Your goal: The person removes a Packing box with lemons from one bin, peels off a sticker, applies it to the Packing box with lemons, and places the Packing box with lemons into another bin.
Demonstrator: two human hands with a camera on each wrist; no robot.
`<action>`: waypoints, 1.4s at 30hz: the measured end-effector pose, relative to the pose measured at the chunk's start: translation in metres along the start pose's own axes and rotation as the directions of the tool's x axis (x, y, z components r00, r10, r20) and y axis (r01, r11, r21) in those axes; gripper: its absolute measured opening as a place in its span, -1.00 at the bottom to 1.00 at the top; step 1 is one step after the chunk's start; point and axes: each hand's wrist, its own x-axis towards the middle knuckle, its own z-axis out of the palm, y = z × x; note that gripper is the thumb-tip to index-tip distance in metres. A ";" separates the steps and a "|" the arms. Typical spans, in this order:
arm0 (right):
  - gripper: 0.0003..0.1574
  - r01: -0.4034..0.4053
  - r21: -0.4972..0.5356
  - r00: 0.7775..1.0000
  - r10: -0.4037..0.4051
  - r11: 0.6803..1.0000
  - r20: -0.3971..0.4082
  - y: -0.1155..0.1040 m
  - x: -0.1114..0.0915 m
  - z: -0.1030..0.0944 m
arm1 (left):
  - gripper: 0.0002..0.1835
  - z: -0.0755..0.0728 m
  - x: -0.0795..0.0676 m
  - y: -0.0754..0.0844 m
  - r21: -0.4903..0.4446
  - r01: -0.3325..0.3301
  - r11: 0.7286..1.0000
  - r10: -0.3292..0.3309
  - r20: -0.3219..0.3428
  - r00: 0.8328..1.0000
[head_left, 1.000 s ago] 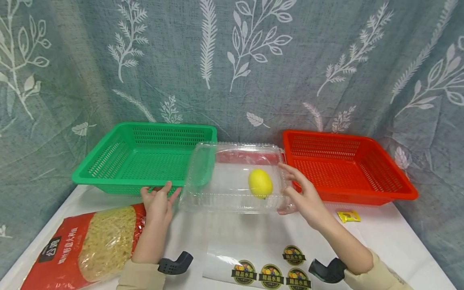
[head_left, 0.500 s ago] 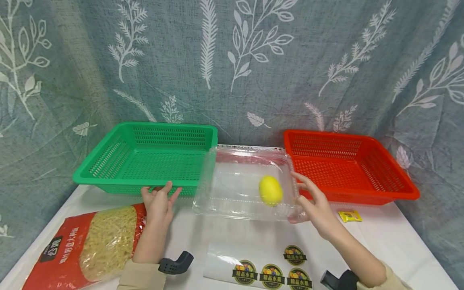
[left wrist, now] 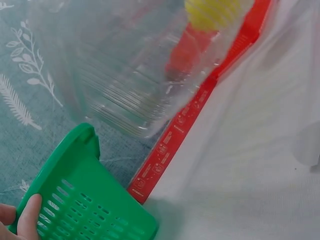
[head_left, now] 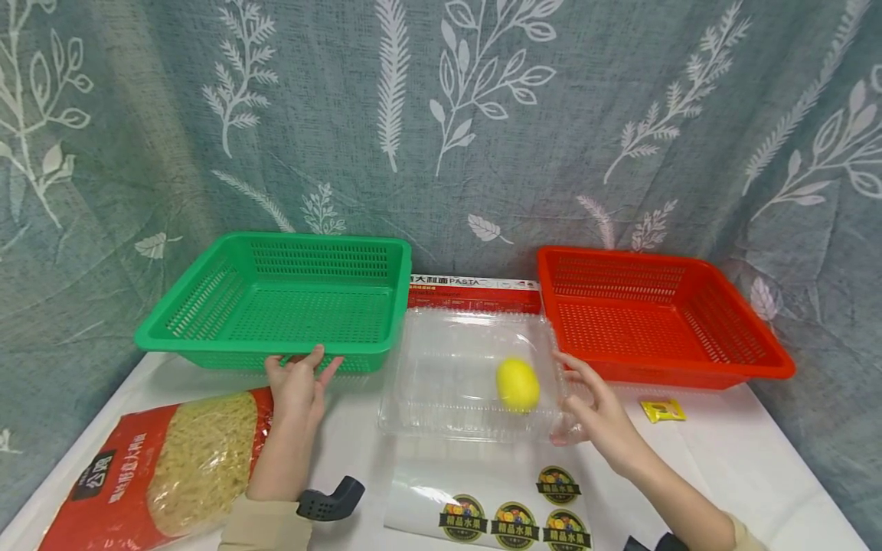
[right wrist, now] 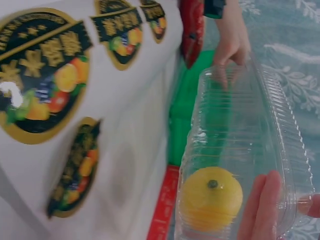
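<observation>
My right hand [head_left: 601, 421] grips the right side of a clear plastic box [head_left: 448, 375], thumb on one face and fingers on the other. A yellow lemon [head_left: 518, 385] lies inside, towards the box's right end; its stem end shows in the right wrist view. My left hand [head_left: 298, 390] holds the front rim of the green basket [head_left: 303, 314]. In the left wrist view, fingers [left wrist: 31, 216] pinch that rim. The clear box appears raised off the table, between the green basket and the red basket [head_left: 620, 329].
Behind the clear box lies a red pasta package [head_left: 475, 295]. A red bag of pasta [head_left: 200, 459] is at front left. A sheet of round fruit stickers [head_left: 513, 523] lies in front. Right of it sits a small yellow packet [head_left: 663, 410]. A patterned curtain [head_left: 441, 153] hangs behind.
The clear box with the lemon has come nearer to me and shifted right, together with my right hand. The pasta package behind it now shows. My left hand stays on the green basket.
</observation>
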 end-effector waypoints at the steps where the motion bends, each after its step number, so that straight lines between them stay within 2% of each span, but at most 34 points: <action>1: -0.28 -0.002 -0.004 1.000 0.002 1.000 -0.001 0.001 0.000 0.000 | -0.55 0.000 0.000 0.000 -0.002 0.000 1.000 0.000 0.000 1.000; 19: -0.25 -0.031 0.006 0.999 0.030 1.000 0.027 0.012 -0.001 0.000 | -0.54 -0.003 0.001 0.008 -0.015 0.028 1.000 -0.028 0.004 1.000; 30: -0.27 -0.084 -0.003 0.996 0.084 0.996 0.041 0.022 -0.001 0.001 | -0.50 -0.006 -0.001 0.007 -0.008 0.027 1.000 -0.027 0.002 1.000; 42: -0.29 -0.041 -0.011 0.996 0.042 0.999 0.074 0.032 0.013 0.000 | -0.47 -0.006 -0.001 0.004 0.012 0.028 1.000 -0.028 0.015 0.999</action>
